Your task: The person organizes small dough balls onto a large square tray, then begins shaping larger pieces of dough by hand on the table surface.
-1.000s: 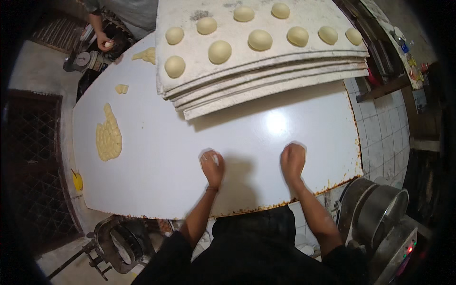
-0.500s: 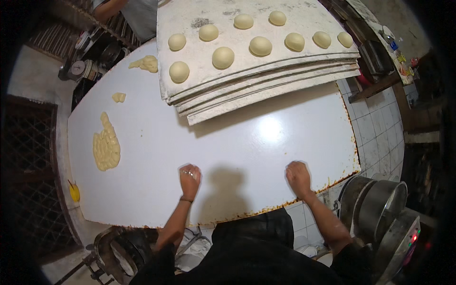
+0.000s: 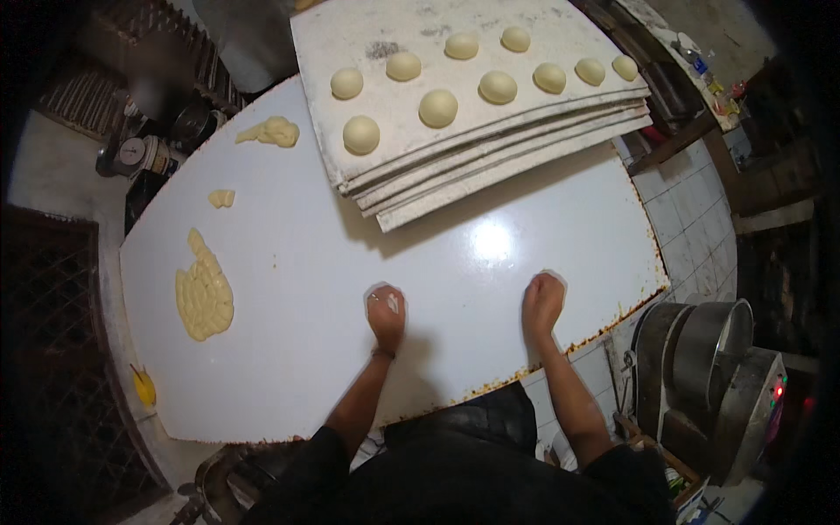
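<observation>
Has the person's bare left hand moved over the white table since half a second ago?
Yes: the left hand has moved forward, farther from the rusty front edge of the white table, nearer the stack of floured boards.

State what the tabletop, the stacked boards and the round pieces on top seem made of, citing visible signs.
Tabletop: probably coated metal; glossy white, rust-brown edge.
Stacked boards: possibly wood; matte, dusted white.
Round pieces: apparently dough; smooth, pale yellow.

Left fingers (image 3: 382,295) and right fingers (image 3: 548,283) curl inward, forearms (image 3: 570,398) outstretched.
</observation>
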Demonstrator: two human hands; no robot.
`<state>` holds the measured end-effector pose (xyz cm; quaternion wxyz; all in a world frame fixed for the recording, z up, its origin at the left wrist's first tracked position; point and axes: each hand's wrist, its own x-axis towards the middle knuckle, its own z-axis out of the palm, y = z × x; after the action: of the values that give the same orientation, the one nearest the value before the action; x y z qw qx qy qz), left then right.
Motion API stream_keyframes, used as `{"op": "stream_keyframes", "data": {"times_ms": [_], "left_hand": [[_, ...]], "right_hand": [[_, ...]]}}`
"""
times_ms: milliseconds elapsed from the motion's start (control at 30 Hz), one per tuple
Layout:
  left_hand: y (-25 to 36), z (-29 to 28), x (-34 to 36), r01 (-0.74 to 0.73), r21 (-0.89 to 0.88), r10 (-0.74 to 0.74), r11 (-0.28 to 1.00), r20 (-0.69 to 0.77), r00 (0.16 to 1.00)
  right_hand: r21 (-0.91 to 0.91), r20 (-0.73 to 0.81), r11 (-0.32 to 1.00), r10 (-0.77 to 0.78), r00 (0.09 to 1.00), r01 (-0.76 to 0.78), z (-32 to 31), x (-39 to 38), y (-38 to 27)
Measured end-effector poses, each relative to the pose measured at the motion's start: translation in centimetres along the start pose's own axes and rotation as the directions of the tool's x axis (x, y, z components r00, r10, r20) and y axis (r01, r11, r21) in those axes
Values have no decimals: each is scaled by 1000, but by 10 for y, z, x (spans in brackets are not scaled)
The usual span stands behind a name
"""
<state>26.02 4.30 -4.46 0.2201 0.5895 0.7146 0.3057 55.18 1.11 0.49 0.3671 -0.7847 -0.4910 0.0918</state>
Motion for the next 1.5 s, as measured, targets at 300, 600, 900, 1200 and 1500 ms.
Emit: {"op": "stream_keyframes", "data": {"times_ms": [300,600,900,1200,1500], "left_hand": [[2,-11,40,-276,101,285,956,-90,954],[-1,-32,46,-323,124,332,938,-61,941],[-20,-33,37,7,167,40,986,-276,960],[21,-18,-38,286,-757,-707,588,-309,636],[275,-98,97,-116,-642,-103,758,-292,951]], "right_hand": [[-122,-168,991,31,985,-52,3,-5,22],[-98,-109,988,-125,986,115,-12,-15,18],[404,380,612,564,734,-680,-68,-45,42],[789,548,355,-39,836,-501,-163,228,52],[455,190,762,-589,785,462,-161,503,-72]]}}
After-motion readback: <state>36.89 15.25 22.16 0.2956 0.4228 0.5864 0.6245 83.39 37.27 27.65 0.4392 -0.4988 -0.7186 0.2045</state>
